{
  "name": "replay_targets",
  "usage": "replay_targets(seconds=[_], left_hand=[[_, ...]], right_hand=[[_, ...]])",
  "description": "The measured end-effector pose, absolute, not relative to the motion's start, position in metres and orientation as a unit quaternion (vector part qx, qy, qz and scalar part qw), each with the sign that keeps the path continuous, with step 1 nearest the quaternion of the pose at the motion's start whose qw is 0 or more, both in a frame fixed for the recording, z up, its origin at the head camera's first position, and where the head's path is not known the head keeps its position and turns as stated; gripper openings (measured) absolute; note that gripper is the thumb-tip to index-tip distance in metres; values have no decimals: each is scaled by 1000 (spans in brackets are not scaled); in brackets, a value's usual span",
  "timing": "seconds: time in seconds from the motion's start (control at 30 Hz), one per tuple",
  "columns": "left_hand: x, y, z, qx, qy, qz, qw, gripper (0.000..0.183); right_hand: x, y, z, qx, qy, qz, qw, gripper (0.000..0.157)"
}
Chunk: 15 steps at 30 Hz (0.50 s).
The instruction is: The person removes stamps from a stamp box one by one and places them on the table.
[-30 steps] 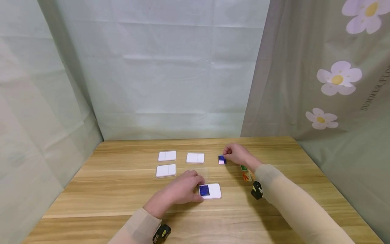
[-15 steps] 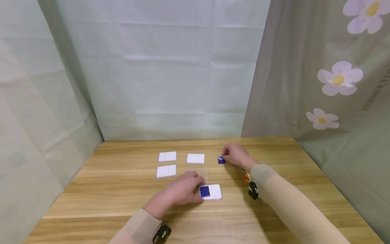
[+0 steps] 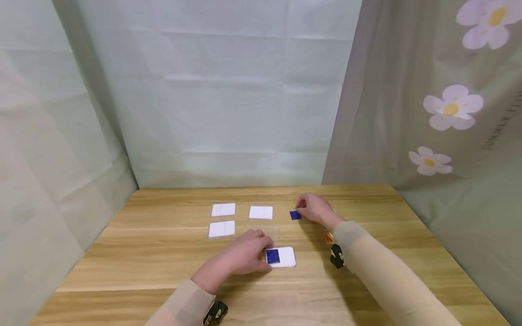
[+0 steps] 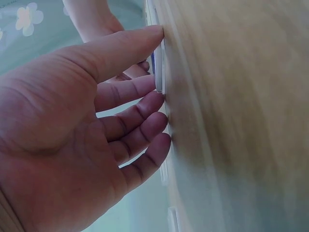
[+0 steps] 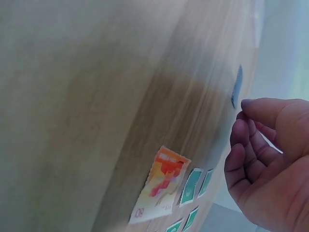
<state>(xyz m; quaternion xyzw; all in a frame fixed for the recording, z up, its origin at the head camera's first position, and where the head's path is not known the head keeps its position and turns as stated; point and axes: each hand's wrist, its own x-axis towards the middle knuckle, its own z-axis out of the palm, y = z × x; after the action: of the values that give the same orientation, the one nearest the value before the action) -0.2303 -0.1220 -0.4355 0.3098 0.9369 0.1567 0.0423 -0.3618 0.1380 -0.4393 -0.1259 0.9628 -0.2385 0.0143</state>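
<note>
My left hand holds a white card in a clear sleeve by its left end, thumb at the near edge and index finger at the far edge. A dark blue stamp lies on the card's left half. In the left wrist view the card appears edge-on between thumb and index finger. Farther back, my right hand pinches another blue stamp by its right edge. The right wrist view shows that stamp tilted at the thumb and fingertips, its toothed edge visible.
White cards in clear sleeves lie at the back left and centre. A clear plastic piece lies behind the left fingers. Below the right wrist are an orange stamp and several green stamps. Curtains surround the table.
The stamp in my right hand has shifted slightly left and nearer, and the white glare on it is gone. The right forearm has moved a little left. My left hand stays on the card.
</note>
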Motion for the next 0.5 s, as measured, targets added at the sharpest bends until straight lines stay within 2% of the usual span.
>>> replay_targets(seconds=[0.3, 0.5], left_hand=[[-231, -118, -432, 314, 934, 163, 41, 49], [-235, -116, -431, 314, 934, 164, 45, 50]], right_hand=[[-337, 143, -430, -156, 935, -318, 16, 4], [-311, 144, -425, -203, 926, -317, 32, 5]])
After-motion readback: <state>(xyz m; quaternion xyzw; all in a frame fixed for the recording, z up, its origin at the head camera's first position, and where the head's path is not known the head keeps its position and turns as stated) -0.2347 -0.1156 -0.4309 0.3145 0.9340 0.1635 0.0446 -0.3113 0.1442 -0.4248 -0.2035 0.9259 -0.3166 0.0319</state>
